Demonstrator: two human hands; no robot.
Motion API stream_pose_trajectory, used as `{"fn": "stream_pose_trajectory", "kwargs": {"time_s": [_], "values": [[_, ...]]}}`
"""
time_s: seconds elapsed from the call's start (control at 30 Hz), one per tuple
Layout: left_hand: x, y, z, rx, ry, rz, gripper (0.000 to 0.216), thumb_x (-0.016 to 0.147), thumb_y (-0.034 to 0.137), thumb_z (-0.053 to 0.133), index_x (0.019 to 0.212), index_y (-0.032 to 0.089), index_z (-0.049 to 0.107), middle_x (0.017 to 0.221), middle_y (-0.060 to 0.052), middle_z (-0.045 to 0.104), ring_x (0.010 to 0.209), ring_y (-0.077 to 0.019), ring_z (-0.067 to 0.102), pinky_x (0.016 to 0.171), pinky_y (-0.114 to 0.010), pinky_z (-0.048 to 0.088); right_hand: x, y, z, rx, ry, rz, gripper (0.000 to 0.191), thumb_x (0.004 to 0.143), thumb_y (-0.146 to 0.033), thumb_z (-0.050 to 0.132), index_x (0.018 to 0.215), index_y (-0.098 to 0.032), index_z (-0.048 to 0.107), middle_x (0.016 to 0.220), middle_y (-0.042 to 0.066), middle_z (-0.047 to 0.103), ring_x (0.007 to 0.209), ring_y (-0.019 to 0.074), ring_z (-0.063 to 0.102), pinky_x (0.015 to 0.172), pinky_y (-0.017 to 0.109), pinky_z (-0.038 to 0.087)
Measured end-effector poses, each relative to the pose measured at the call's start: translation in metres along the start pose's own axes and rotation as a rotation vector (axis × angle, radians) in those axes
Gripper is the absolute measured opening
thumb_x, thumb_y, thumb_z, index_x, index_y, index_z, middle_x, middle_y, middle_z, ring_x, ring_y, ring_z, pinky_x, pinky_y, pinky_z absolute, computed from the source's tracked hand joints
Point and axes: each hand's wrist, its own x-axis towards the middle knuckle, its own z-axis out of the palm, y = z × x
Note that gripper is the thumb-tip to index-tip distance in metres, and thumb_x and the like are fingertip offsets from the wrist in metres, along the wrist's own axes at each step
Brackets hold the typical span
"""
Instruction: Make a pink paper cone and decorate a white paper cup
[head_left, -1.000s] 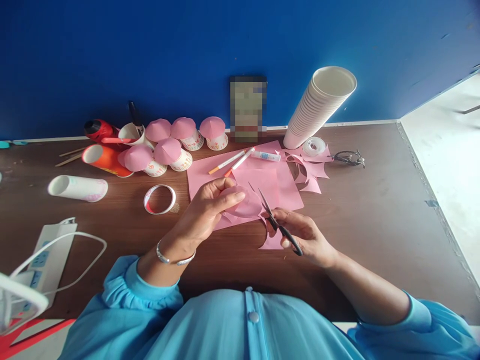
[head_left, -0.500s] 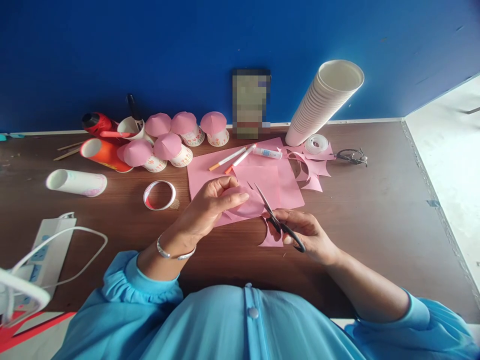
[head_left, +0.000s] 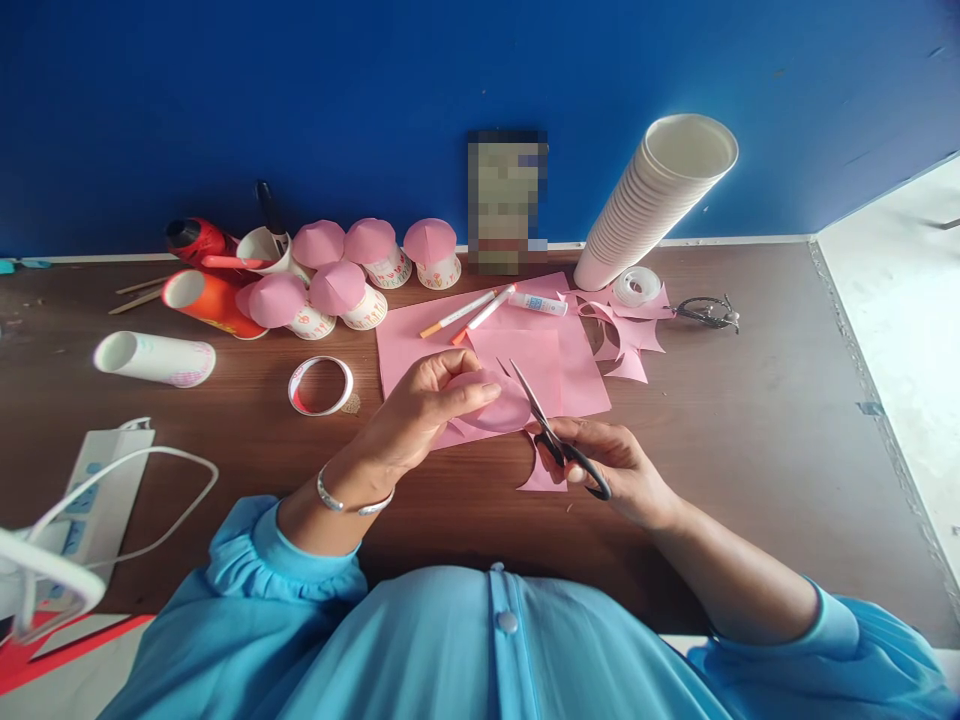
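Fingers [head_left: 478, 396] of my left hand [head_left: 409, 415] grasp a pink disc [head_left: 511, 410], thumb on top, and I have it over the near part of a large pink sheet [head_left: 409, 335]. My right hand [head_left: 622, 475] grips the scissors [head_left: 553, 440], fingers wrapped about the black handles. The blades stand slightly apart at the disc's right edge; from here I cannot tell whether paper lies between them.

I take the disc as the clock's centre. Nearest on the table [head_left: 750, 420], a power strip [head_left: 101, 480] sits between 8 and 9 o'clock, and a pink scrap [head_left: 541, 474] at 5, by my right hand. A tape ring [head_left: 298, 396] is at 9, with a white cup [head_left: 157, 360] well beyond it. A smaller sheet [head_left: 525, 350] lies on the large one; past it are two markers [head_left: 484, 315], toward 11 and 12, and a tube [head_left: 540, 303], between 12 and 1.

Cut scraps [head_left: 626, 337] lie at 2, a white roll [head_left: 637, 287] on them. Farther off I see pink-topped cups [head_left: 349, 288] at 10, a cup stack [head_left: 656, 205] at 1, and a pixelated panel [head_left: 506, 200] at 12 against the blue wall [head_left: 337, 80].
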Motion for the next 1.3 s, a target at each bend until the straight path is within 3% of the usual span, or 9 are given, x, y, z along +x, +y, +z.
{"fn": "stream_pose_trajectory", "kwargs": {"time_s": [0.33,0.63,1.3], "values": [[-0.0004,-0.0021,-0.0027,-0.018,-0.035,-0.009,0.033,0.082,0.03,0.08,0.069,0.017,0.053,0.068,0.005,0.049,0.066,-0.0095,0.042,0.066,-0.025,0.032,-0.0015,0.0077,-0.0022,0.013,0.054,0.027,0.053,0.073,-0.056,0.091,0.114,-0.023,0.084,0.091,0.006,0.077,0.078,0.0191,0.066,0.076,0.034,0.059],[0.0007,-0.0073,-0.0072,-0.009,-0.061,0.012,0.032,0.085,0.029,0.079,0.071,0.017,0.053,0.068,0.005,0.047,0.067,-0.0092,0.04,0.066,-0.025,0.031,-0.0016,0.0053,-0.0012,0.016,0.063,0.035,0.051,0.073,-0.055,0.092,0.113,-0.023,0.084,0.074,0.001,0.067,0.065,0.0126,0.053,0.065,0.029,0.054],[0.0,-0.005,-0.0074,0.021,-0.057,0.007,0.031,0.083,0.03,0.08,0.07,0.018,0.054,0.065,0.005,0.049,0.064,-0.0094,0.039,0.063,-0.025,0.031,-0.0017,0.0012,-0.0001,-0.008,0.077,0.087,0.052,0.071,-0.06,0.091,0.106,-0.022,0.085,0.071,0.001,0.065,0.062,0.0112,0.049,0.052,0.022,0.047]]}}
